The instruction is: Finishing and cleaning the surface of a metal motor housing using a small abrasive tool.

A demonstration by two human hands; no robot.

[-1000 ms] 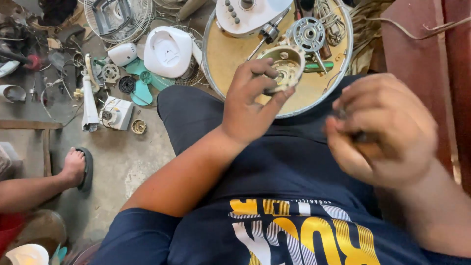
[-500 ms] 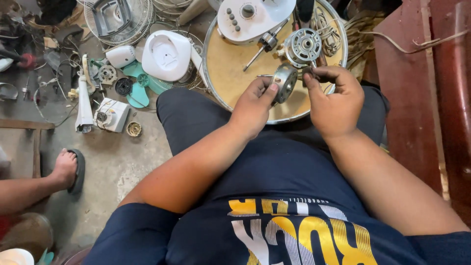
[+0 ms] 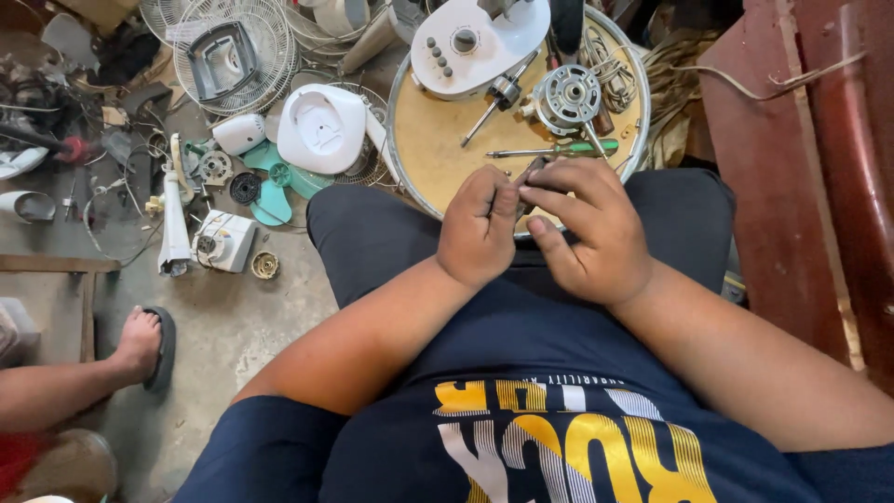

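both hands (image 3: 545, 224) pinching a small dark metal part (image 3: 533, 173) over the round surface (image 3: 438, 158), mid-fiddling; next move needs steady fingertips

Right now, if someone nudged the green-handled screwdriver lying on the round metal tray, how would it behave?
The green-handled screwdriver looks rigid with a thin steel shaft, so it should not flex. Its rounded handle would probably roll on the flat round metal tray, though the raised rim would likely stop it. It seems light.

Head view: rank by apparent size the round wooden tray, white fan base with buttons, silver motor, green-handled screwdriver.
1. Round wooden tray with metal rim, clearly largest.
2. White fan base with buttons.
3. Green-handled screwdriver and silver motor: the screwdriver is longer but thin and the motor bulkier, so these two are not ranked.
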